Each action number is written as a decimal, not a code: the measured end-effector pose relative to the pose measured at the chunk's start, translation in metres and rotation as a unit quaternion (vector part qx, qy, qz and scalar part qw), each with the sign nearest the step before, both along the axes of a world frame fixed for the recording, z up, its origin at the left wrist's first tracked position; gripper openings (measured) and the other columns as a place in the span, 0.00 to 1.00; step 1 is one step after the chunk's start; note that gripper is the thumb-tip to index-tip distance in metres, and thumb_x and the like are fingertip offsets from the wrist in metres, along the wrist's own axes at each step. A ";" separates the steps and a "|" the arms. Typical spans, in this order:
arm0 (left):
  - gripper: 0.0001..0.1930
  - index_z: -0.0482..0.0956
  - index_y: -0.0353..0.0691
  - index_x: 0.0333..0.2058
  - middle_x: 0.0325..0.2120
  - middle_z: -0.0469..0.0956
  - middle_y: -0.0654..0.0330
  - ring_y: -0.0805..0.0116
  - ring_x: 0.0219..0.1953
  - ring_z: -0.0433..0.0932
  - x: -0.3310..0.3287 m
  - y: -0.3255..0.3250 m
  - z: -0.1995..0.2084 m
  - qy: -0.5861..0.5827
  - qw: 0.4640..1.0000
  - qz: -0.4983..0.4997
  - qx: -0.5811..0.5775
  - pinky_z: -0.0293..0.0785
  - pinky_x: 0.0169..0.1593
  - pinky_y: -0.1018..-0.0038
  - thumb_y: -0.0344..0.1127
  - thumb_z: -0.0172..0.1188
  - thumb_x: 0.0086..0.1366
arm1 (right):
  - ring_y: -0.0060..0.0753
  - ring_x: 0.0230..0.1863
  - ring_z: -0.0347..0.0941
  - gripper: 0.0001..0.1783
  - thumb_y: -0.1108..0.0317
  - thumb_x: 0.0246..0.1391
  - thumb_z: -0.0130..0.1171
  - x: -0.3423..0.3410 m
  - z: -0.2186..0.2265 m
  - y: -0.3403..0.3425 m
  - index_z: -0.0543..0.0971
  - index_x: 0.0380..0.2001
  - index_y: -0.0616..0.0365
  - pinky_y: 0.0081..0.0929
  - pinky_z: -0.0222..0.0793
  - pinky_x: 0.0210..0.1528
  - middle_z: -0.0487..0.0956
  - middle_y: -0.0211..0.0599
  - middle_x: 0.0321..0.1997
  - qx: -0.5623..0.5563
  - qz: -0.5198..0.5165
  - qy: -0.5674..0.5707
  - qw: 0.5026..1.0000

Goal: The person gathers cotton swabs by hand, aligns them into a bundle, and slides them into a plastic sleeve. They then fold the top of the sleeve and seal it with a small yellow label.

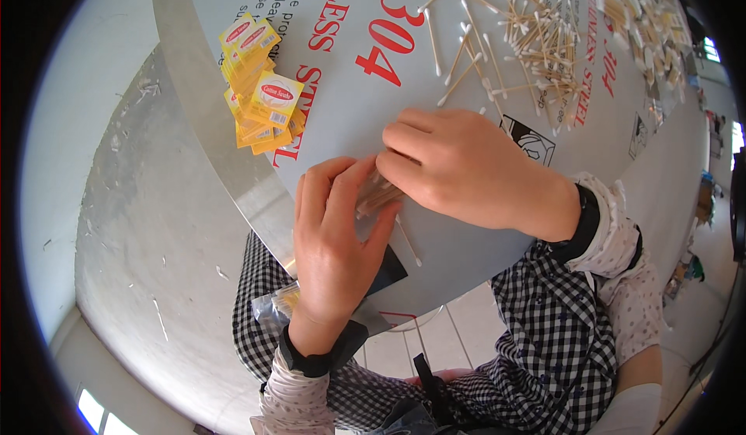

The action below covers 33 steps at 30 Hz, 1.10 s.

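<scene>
A: Leftmost entry?
B: Yellow cards, one loose, overlapping stack, printed with red ovals; beyond the left hand and to its left.

A: Next along?
B: Clear plastic bag, one, yellowish contents not distinct; just left of the left wrist.

A: Left hand?
B: Left hand, one, black band at the wrist; fingers and thumb curled around the near side of a bundle.

A: Describe the bundle.
B: Cotton swab bundle, one, brown sticks side by side, what looks like clear plastic about it; located between the two hands, partly hidden by fingers.

A: Anything beneath it?
B: Single swab, one, lying on the grey sheet, nearer the wearer than the bundle, between the hands.

A: Right hand?
B: Right hand, one, black band likewise; fingers bent and closed at the bundle's far end, exact grip hidden.

A: Last entries?
B: Loose swabs, many, white-tipped, crossing one another, beyond the right hand; then a denser swab heap, farther to its right.
</scene>
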<state>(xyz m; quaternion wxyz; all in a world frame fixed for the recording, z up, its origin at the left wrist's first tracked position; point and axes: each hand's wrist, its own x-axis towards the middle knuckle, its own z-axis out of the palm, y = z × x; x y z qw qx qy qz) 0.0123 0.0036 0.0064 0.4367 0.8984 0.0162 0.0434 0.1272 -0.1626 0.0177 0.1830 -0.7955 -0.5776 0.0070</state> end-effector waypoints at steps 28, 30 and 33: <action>0.16 0.83 0.43 0.32 0.63 0.69 0.51 0.45 0.64 0.66 -0.009 0.020 0.027 0.082 0.986 -0.139 0.048 0.68 0.63 0.51 0.21 0.74 0.42 | 0.52 0.32 0.77 0.06 0.68 0.49 0.63 -0.070 0.077 -0.196 0.79 0.28 0.59 0.47 0.71 0.35 0.78 0.45 0.28 -0.502 -0.316 0.179 0.785; 0.14 0.83 0.44 0.27 0.66 0.66 0.52 0.43 0.70 0.59 -0.011 0.019 0.023 0.056 0.983 -0.148 0.091 0.63 0.66 0.47 0.24 0.76 0.40 | 0.52 0.32 0.77 0.06 0.70 0.49 0.62 -0.053 0.092 -0.165 0.79 0.30 0.59 0.45 0.72 0.35 0.78 0.45 0.29 -0.436 -0.335 0.171 0.818; 0.11 0.83 0.43 0.27 0.67 0.67 0.51 0.43 0.71 0.59 -0.013 0.020 0.018 0.032 0.978 -0.159 0.129 0.63 0.67 0.53 0.27 0.75 0.42 | 0.47 0.34 0.78 0.10 0.74 0.49 0.60 -0.027 0.079 -0.119 0.78 0.37 0.57 0.40 0.72 0.34 0.77 0.40 0.34 -0.156 -0.284 0.133 0.937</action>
